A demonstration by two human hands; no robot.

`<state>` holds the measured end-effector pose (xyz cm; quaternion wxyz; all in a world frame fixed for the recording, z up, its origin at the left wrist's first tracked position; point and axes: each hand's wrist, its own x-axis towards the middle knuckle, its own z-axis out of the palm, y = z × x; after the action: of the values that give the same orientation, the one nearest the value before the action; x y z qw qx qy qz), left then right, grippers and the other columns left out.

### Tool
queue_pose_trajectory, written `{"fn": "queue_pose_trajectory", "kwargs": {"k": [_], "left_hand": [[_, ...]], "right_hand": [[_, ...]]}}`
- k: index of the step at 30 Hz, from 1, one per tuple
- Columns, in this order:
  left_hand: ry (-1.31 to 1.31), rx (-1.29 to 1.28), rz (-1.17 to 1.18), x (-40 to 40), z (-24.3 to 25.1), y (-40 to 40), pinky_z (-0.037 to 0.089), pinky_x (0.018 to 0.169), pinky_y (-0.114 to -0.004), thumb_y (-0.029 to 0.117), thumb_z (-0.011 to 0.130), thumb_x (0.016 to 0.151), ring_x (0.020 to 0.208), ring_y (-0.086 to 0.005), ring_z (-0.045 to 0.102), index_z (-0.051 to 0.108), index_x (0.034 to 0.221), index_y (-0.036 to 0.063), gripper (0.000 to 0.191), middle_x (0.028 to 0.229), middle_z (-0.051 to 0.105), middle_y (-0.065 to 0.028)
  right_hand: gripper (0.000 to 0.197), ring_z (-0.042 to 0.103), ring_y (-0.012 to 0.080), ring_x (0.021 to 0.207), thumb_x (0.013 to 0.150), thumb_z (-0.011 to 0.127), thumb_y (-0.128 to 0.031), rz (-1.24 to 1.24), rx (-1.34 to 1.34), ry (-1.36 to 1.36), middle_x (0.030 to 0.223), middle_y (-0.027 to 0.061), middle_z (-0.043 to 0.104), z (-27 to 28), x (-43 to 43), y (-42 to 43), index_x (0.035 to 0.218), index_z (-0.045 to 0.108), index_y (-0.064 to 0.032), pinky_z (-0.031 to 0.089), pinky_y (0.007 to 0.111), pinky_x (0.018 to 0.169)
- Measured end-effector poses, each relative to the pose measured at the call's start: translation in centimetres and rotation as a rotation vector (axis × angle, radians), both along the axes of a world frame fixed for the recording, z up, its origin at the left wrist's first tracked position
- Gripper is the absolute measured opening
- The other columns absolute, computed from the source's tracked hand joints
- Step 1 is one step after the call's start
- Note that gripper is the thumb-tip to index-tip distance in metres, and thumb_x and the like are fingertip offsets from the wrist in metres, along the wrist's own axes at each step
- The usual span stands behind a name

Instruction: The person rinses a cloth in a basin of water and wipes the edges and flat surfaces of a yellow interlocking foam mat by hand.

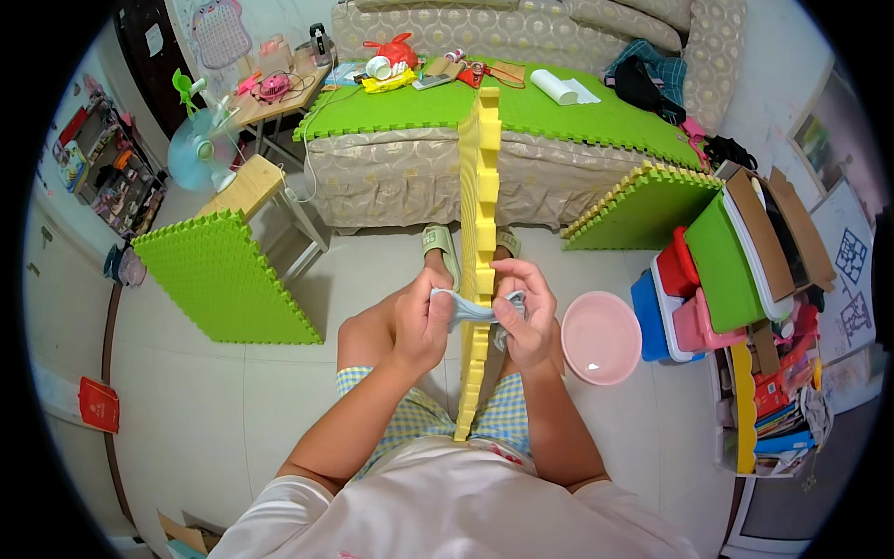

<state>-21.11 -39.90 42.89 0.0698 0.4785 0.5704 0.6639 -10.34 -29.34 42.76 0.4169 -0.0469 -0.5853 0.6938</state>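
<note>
A yellow interlocking foam mat stands on edge between my knees, its toothed rim turned up towards me. Across that rim stretches a light blue-grey cloth. My left hand grips the cloth's left end, fist closed with the thumb on top. At the right side of the mat, my right hand pinches the other end between thumb and fingers, and part of the cloth hangs below it. The lower faces of the mat are mostly hidden from this angle.
A pink basin sits on the floor at my right, beside stacked plastic bins. Green foam mats lean at left and right. Ahead is a sofa covered with green matting. A fan stands on a wooden stool.
</note>
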Motion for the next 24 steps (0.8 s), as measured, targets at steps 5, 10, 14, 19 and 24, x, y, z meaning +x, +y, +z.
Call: {"fn": "queue_pose_trajectory", "kwargs": {"k": [5, 10, 14, 19, 24], "left_hand": [[-0.032, 0.116, -0.242, -0.6, -1.1, -0.1, 0.033, 0.054, -0.022, 0.020, 0.046, 0.091, 0.063, -0.0062, 0.038, 0.038, 0.088, 0.0057, 0.017, 0.072, 0.043, -0.0013], [-0.315, 0.101, -0.212, -0.1, -0.1, 0.8, 0.034, 0.057, -0.021, 0.018, 0.044, 0.092, 0.066, -0.0059, 0.038, 0.036, 0.093, 0.0062, 0.014, 0.078, 0.042, -0.0021], [-0.362, -0.002, -0.174, -0.1, 0.2, 1.6, 0.036, 0.057, -0.021, 0.020, 0.045, 0.092, 0.068, -0.0063, 0.041, 0.036, 0.096, 0.0057, 0.017, 0.081, 0.044, -0.0027], [-0.280, -0.048, -0.173, 0.2, -0.7, 1.1, 0.039, 0.060, -0.021, 0.020, 0.046, 0.092, 0.071, -0.0077, 0.045, 0.038, 0.110, 0.0042, 0.025, 0.088, 0.046, -0.0036], [-0.165, -0.005, -0.155, 0.4, -0.8, 0.7, 0.042, 0.065, -0.022, 0.015, 0.046, 0.091, 0.078, -0.0108, 0.048, 0.040, 0.115, 0.0024, 0.027, 0.097, 0.048, -0.0073]], "right_hand": [[0.047, 0.035, 0.0030, 0.059, 0.073, 0.072, -0.019, 0.052, 0.079, -0.036, 0.067, -0.0056, 0.040, 1.3, 0.6, -0.8, 0.109, 0.052, 0.0018, 0.026, 0.017, 0.053], [0.026, 0.050, 0.0039, 0.071, 0.081, 0.063, -0.008, -0.065, -0.140, -0.089, 0.079, -0.0001, 0.056, 1.7, -0.6, -1.4, 0.103, 0.055, 0.0019, 0.041, 0.018, 0.062], [0.019, 0.055, 0.0062, 0.076, 0.084, 0.059, -0.007, -0.095, -0.100, -0.075, 0.088, 0.0039, 0.060, 1.0, -1.7, -1.1, 0.100, 0.056, 0.0013, 0.045, 0.019, 0.067], [0.024, 0.055, 0.0055, 0.076, 0.083, 0.060, -0.006, -0.071, 0.031, -0.098, 0.087, 0.0027, 0.060, 1.3, -1.2, -1.6, 0.106, 0.056, 0.0009, 0.045, 0.019, 0.067], [0.029, 0.055, 0.0060, 0.076, 0.082, 0.061, -0.006, -0.075, 0.096, -0.144, 0.087, 0.0025, 0.061, 0.2, -0.8, -1.7, 0.110, 0.056, 0.0007, 0.046, 0.020, 0.068]]}}
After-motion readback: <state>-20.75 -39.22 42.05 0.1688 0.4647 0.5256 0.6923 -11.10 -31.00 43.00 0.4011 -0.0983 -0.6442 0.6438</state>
